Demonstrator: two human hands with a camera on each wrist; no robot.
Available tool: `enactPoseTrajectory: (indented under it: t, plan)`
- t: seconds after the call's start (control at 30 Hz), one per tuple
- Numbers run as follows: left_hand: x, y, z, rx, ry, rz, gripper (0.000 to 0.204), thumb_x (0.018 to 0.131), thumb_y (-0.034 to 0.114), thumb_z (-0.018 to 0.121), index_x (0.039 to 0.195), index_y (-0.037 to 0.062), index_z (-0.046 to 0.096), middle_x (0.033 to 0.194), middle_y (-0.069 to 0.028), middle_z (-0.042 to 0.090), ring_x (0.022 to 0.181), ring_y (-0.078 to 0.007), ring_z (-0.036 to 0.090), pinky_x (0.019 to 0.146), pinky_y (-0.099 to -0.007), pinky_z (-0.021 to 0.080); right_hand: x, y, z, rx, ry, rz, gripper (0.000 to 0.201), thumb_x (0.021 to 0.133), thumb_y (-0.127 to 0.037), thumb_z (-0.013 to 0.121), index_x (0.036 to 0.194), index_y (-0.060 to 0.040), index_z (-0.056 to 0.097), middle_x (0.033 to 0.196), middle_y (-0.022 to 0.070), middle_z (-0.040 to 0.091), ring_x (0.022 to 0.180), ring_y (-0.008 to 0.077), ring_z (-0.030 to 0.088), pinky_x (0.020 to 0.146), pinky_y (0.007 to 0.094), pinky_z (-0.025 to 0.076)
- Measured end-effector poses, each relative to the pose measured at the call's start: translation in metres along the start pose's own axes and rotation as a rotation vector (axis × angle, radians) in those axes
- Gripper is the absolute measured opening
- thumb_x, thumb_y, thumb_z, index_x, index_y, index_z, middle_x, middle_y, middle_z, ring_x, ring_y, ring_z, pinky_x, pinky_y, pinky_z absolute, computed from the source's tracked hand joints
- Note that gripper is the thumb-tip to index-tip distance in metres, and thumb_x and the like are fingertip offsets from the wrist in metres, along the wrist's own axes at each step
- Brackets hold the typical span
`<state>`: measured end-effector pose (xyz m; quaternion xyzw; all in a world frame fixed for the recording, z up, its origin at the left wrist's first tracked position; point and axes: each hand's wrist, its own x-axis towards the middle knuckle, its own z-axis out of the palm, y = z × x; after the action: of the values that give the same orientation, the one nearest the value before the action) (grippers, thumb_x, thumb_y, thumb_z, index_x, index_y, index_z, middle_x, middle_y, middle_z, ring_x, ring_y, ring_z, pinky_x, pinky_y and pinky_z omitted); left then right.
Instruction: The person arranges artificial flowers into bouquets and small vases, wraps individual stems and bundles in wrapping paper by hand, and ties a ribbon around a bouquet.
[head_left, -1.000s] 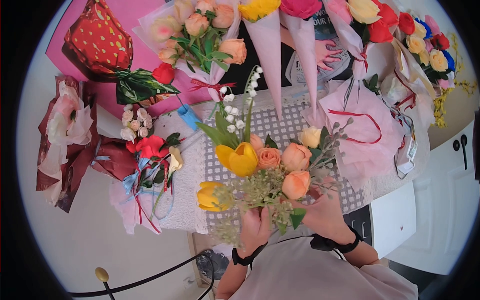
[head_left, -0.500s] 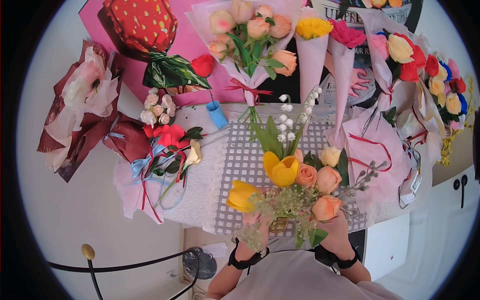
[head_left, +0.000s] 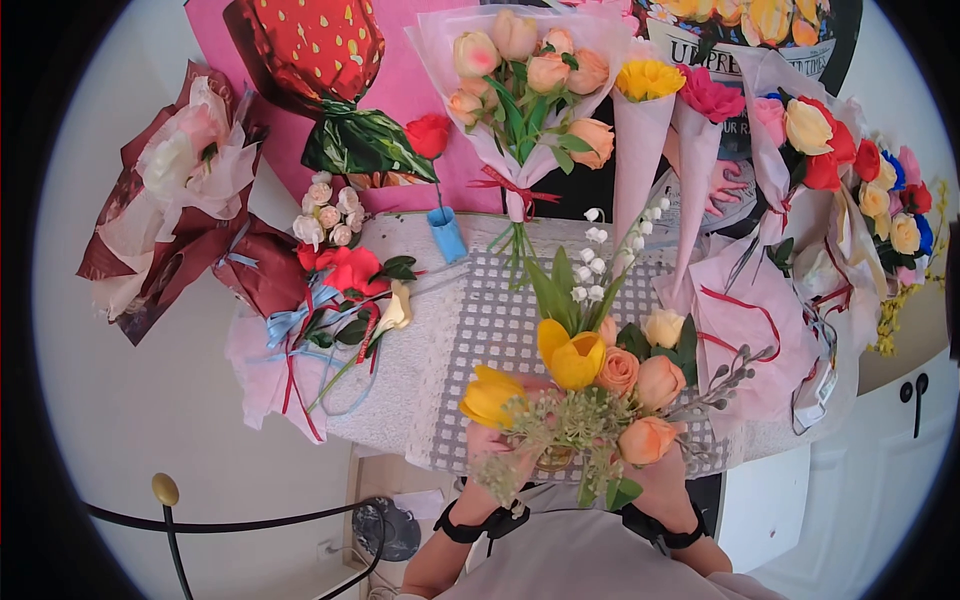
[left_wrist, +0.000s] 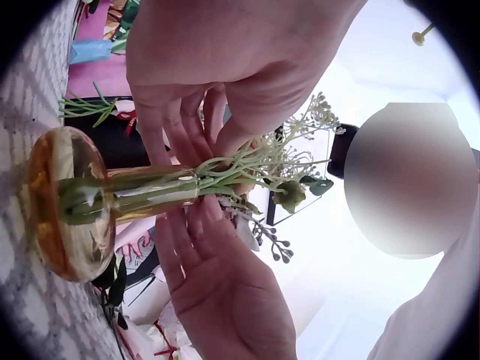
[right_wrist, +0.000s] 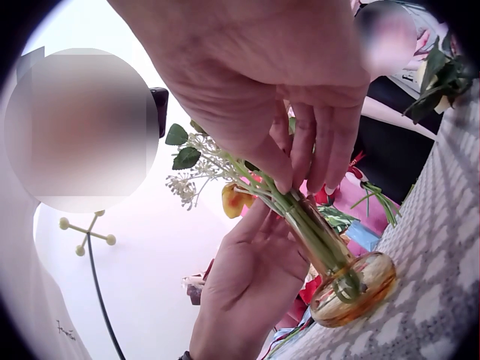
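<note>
An amber glass vase [right_wrist: 375, 274] stands on the checked cloth with green stems [left_wrist: 150, 199] in its narrow neck. At its mouth, my left hand [left_wrist: 225, 67] holds the stems from one side, thumb and fingers bent around them. Opposite, my right hand [right_wrist: 255, 75] pinches at the same place with thumb and fingertips. Yellow tulips [head_left: 572, 357], peach roses [head_left: 661, 382], white bell flowers [head_left: 588, 267] and pale green sprigs [head_left: 565, 418] spread above the vase. In the head view blooms partly cover both hands.
Behind stand a wrapped peach-rose bouquet [head_left: 547, 72] and paper cones with a yellow flower [head_left: 649, 80] and a pink one [head_left: 711, 93]. Left lie loose red flowers [head_left: 354, 271] and a dark red wrapped bouquet [head_left: 190, 210]. Pink paper [head_left: 750, 340] with red ribbon lies right.
The head view has shifted, so the table appears further right and lower. My right hand has moved down beside the lowest rose, and the vase mouth now shows between my hands.
</note>
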<state>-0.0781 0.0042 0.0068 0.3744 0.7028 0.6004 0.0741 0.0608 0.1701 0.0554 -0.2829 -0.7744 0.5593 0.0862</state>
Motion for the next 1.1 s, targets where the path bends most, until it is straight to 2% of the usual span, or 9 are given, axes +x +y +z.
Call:
enactPoseTrajectory:
  t: [0.07, 0.27, 0.33, 0.47, 0.53, 0.57, 0.77, 0.87, 1.1]
  plan:
    - [0.009, 0.007, 0.000, -0.030, 0.009, 0.055, 0.046, 0.088, -0.007, 0.072, 0.132, 0.0043, 0.063, 0.123, -0.0114, 0.069, 0.109, -0.0251, 0.071, 0.092, -0.0347, 0.055, 0.004, 0.009, -0.002, 0.010, -0.044, 0.011, 0.034, 0.087, -0.014, 0.077, 0.120, -0.0056, 0.074, 0.099, 0.0050, 0.077, 0.090, 0.0065, 0.070, 0.083, 0.0256, 0.058]
    - [0.015, 0.023, -0.001, -0.364, 0.152, -0.138, 0.032, 0.081, 0.002, 0.082, 0.112, 0.0016, 0.074, 0.114, -0.0101, 0.071, 0.110, -0.0225, 0.066, 0.095, -0.0366, 0.052, 0.013, 0.007, -0.003, -0.272, -0.045, -0.490, 0.038, 0.081, -0.011, 0.083, 0.116, -0.0042, 0.071, 0.100, 0.0063, 0.074, 0.091, 0.0243, 0.070, 0.100, 0.0388, 0.050]
    - [0.017, 0.019, 0.000, -0.211, 0.171, 0.161, 0.044, 0.079, 0.006, 0.086, 0.120, 0.0007, 0.070, 0.118, -0.0110, 0.070, 0.112, -0.0240, 0.067, 0.095, -0.0380, 0.052, 0.011, 0.007, -0.001, -0.229, -0.036, -0.404, 0.039, 0.077, -0.013, 0.085, 0.111, -0.0025, 0.068, 0.098, 0.0099, 0.070, 0.095, 0.0350, 0.065, 0.097, 0.0416, 0.046]
    - [0.001, 0.013, 0.002, -0.423, 0.135, -0.141, 0.049, 0.080, 0.007, 0.086, 0.124, -0.0005, 0.065, 0.124, -0.0121, 0.070, 0.113, -0.0247, 0.067, 0.097, -0.0401, 0.053, 0.013, 0.047, 0.011, 0.093, -0.122, -0.268, 0.044, 0.075, -0.015, 0.086, 0.112, -0.0016, 0.066, 0.110, 0.0160, 0.066, 0.104, 0.0375, 0.060, 0.093, 0.0419, 0.046]
    - [0.006, 0.027, -0.002, -0.439, 0.104, -0.103, 0.049, 0.082, 0.007, 0.085, 0.124, 0.0000, 0.062, 0.126, -0.0123, 0.069, 0.112, -0.0227, 0.068, 0.096, -0.0380, 0.053, 0.020, 0.069, 0.003, -0.477, -0.265, -0.691, 0.047, 0.078, -0.012, 0.083, 0.119, -0.0005, 0.063, 0.122, 0.0191, 0.061, 0.110, 0.0362, 0.057, 0.096, 0.0437, 0.045]
    - [0.006, 0.027, -0.002, -0.439, 0.107, -0.102, 0.049, 0.082, 0.007, 0.085, 0.124, 0.0000, 0.062, 0.126, -0.0123, 0.069, 0.112, -0.0227, 0.068, 0.096, -0.0380, 0.053, 0.019, 0.061, 0.005, -0.478, -0.266, -0.693, 0.047, 0.078, -0.012, 0.083, 0.119, -0.0005, 0.063, 0.122, 0.0191, 0.061, 0.110, 0.0362, 0.057, 0.096, 0.0437, 0.045]
    - [-0.008, 0.013, 0.003, -0.151, 0.318, 0.086, 0.038, 0.082, 0.003, 0.084, 0.115, -0.0010, 0.064, 0.094, -0.0075, 0.072, 0.079, -0.0174, 0.069, 0.071, -0.0295, 0.052, 0.020, 0.085, 0.024, 0.108, -0.222, -0.264, 0.037, 0.081, -0.004, 0.074, 0.115, -0.0001, 0.062, 0.117, 0.0183, 0.058, 0.111, 0.0405, 0.051, 0.101, 0.0460, 0.042]
    - [0.002, 0.017, -0.004, -0.005, 0.221, 0.195, 0.022, 0.084, 0.002, 0.083, 0.100, 0.0002, 0.068, 0.074, -0.0049, 0.066, 0.065, -0.0174, 0.062, 0.061, -0.0316, 0.047, 0.018, 0.054, 0.015, -0.125, -0.222, -0.458, 0.034, 0.081, -0.004, 0.073, 0.112, 0.0004, 0.061, 0.116, 0.0182, 0.057, 0.108, 0.0417, 0.051, 0.100, 0.0455, 0.042]
    - [-0.017, -0.005, 0.010, -0.494, 0.338, -0.194, 0.014, 0.084, 0.003, 0.083, 0.091, 0.0026, 0.071, 0.072, -0.0036, 0.065, 0.061, -0.0186, 0.059, 0.057, -0.0323, 0.045, 0.022, 0.049, 0.014, -0.520, -0.159, -0.664, 0.036, 0.079, -0.007, 0.074, 0.113, -0.0003, 0.063, 0.115, 0.0169, 0.059, 0.112, 0.0409, 0.050, 0.101, 0.0474, 0.040]
